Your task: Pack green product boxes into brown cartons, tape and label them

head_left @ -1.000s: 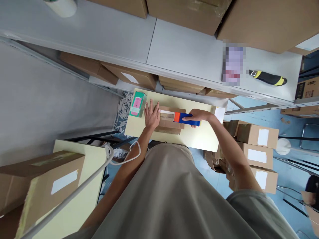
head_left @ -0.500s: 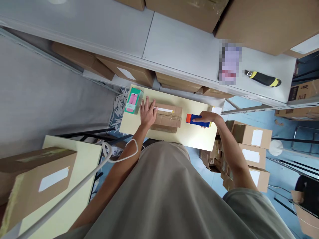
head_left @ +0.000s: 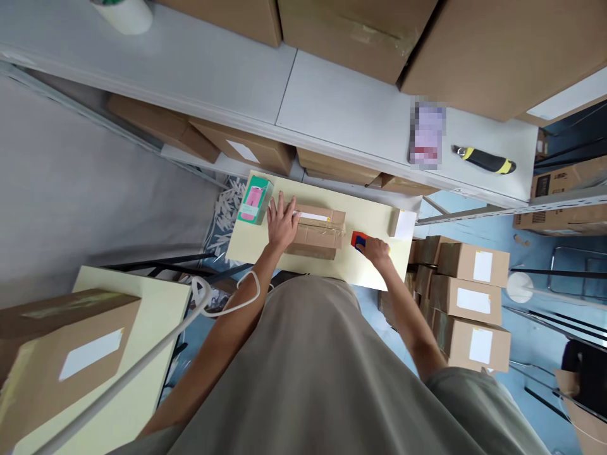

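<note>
Over bare tabletop (head_left: 367, 212), right hand (head_left: 377, 249) grips tool (head_left: 359, 241); left hand (head_left: 282, 225) splays at carton (head_left: 315, 235) edge.

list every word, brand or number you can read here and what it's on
Nothing reads clearly enough to quote.
Green box: print too small.
Label on the carton under the left hand: too small.
Labels on the stacked cartons: too small.
Dark print on the far-right carton: blurred.
Purple item: pixelated.

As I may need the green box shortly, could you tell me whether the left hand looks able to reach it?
Probably yes: the left hand lies spread on the cardboard box, right beside the green box, with nothing visible between them, though it would have to leave the cardboard box.
</note>
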The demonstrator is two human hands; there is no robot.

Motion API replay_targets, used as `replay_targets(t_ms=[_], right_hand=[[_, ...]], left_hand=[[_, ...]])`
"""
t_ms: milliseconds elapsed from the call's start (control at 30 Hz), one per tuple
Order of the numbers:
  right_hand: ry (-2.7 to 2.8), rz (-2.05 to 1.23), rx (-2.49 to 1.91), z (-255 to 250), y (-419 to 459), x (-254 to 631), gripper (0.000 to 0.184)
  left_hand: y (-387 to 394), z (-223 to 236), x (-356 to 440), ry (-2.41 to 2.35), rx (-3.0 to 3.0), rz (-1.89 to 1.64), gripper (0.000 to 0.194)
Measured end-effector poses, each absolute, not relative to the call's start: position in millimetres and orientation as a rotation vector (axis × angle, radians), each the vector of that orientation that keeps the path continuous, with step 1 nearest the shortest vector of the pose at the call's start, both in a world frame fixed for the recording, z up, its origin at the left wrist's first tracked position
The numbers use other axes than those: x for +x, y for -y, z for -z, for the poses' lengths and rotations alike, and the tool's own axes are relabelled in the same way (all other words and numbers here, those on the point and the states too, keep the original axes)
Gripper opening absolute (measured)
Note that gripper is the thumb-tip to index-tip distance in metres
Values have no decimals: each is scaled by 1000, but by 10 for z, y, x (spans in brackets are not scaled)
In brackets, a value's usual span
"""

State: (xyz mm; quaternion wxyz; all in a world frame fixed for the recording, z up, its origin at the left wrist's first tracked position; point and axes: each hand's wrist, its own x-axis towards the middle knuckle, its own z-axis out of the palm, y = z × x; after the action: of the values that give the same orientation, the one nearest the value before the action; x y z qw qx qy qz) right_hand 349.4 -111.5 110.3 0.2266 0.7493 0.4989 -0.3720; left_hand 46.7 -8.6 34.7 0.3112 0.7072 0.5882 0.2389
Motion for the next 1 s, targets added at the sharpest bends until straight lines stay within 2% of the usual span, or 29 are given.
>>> replay_targets(t_ms=[167, 400, 633, 700, 867, 1000], right_hand=[[-1203, 1089, 2398, -1103, 1558, 3358, 51], [-1329, 1117, 2638, -1513, 1633, 3030, 37], [-1759, 1138, 2825, -2130, 1089, 2829, 37], [-1965, 978, 2830, -2323, 833, 2800, 34], [-2432, 331, 2716, -2713, 121, 2825, 32], [-2477, 102, 2584, -2888, -392, 2906, 36]], left_hand=[[179, -498, 490, -1562, 1957, -573, 75], [829, -983, 1033, -1104, 2213, -513, 67], [719, -1462, 1292, -1018, 2196, -993, 56], [535, -1630, 1372, -1037, 2152, -1130, 60], [13, -2051, 1696, -1024, 2077, -1321, 69], [-348, -2163, 1883, -1009, 2078, -1378, 85]])
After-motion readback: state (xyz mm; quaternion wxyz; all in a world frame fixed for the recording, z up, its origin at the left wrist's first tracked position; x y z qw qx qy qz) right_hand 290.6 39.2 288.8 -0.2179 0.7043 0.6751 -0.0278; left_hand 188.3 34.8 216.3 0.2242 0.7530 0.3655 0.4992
